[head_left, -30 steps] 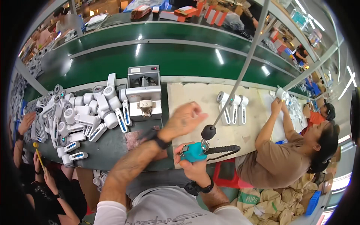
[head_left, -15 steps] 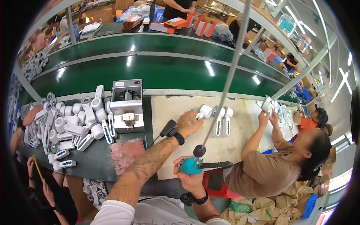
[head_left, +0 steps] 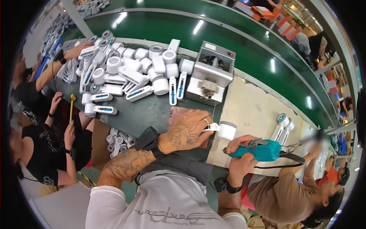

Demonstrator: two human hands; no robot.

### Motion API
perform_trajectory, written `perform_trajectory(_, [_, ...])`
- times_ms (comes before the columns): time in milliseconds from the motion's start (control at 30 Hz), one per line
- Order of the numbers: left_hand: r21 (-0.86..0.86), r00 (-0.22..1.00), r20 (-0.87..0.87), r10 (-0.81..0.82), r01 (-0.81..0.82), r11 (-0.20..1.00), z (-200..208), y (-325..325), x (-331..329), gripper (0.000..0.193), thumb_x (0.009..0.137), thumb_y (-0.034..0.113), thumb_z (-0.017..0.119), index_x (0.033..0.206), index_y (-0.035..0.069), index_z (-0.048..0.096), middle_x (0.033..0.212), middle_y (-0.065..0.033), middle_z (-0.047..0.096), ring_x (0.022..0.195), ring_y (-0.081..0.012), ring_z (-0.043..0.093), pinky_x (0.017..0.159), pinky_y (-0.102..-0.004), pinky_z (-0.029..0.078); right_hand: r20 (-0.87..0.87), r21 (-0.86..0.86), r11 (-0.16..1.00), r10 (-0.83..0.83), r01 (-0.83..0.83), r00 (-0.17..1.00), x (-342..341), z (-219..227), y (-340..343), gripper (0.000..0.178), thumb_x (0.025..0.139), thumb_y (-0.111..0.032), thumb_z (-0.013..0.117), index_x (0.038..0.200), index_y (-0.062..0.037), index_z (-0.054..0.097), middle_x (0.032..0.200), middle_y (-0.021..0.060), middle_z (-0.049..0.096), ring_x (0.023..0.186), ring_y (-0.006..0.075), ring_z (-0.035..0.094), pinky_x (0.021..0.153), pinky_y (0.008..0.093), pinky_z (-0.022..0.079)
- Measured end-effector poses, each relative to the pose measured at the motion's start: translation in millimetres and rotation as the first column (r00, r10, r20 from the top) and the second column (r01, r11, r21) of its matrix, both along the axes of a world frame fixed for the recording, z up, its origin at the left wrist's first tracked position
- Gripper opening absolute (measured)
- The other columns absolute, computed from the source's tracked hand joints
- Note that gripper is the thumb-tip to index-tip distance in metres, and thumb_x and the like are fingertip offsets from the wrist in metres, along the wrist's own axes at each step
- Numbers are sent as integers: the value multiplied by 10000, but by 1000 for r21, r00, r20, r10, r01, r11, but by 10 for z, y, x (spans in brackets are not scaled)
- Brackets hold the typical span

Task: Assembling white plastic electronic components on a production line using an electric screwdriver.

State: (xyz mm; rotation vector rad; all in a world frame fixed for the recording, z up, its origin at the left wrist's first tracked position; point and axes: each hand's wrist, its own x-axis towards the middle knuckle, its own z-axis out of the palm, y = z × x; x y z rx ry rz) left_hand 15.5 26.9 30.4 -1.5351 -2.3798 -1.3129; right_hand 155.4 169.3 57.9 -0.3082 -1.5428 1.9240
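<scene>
My left hand is closed around the handle of a white handheld device with a thick round head. The device lies sideways just above the beige board, its head pointing right. In my right hand is a teal electric screwdriver, held roughly level with its tip to the left, just below the device's head. A black cord trails from its right end. Two or so similar devices stand farther right on the board.
A large pile of white devices covers the left of the dark bench, beside a grey machine. A worn red mat lies under my left hand. Green conveyors run behind. People sit close on both sides; one holds a yellow tool.
The view has swung left. My left hand has taken a device from the board and brought it nearer me. The screwdriver has been raised and turned from hanging cable to lie level.
</scene>
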Motion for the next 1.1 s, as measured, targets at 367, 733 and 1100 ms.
perform_trajectory(367, [16, 997, -64, -47, 48, 999, -339, -259, -100, 289, 856, 247, 673, 1083, 73, 631, 1114, -95, 615, 1096, -278, 578, 925, -399, 462, -181, 95, 996, 11, 6, 983, -798, -47, -337, 692, 849, -659, 604, 1018, 1, 481, 653, 60, 496, 552, 169, 509, 511, 299, 433])
perform_trajectory(733, [-40, 996, -91, -22, 18, 999, -389, -257, -113, 352, 833, 277, 677, 1097, 57, 601, 1107, -116, 593, 1071, -295, 570, 930, -402, 458, -176, 109, 994, 19, 1, 984, -883, -84, -305, 714, 835, -677, 610, 1024, 3, 500, 625, 53, 481, 517, 165, 485, 475, 301, 396])
perform_trajectory(1100, [59, 994, 41, -106, 103, 993, -349, -261, -173, 272, 807, 235, 725, 951, 66, 566, 1025, -112, 567, 988, -323, 563, 841, -410, 473, -181, 54, 997, 57, -48, 982, -881, -69, -301, 747, 773, -669, 675, 1004, 21, 512, 596, 56, 486, 492, 180, 480, 451, 309, 388])
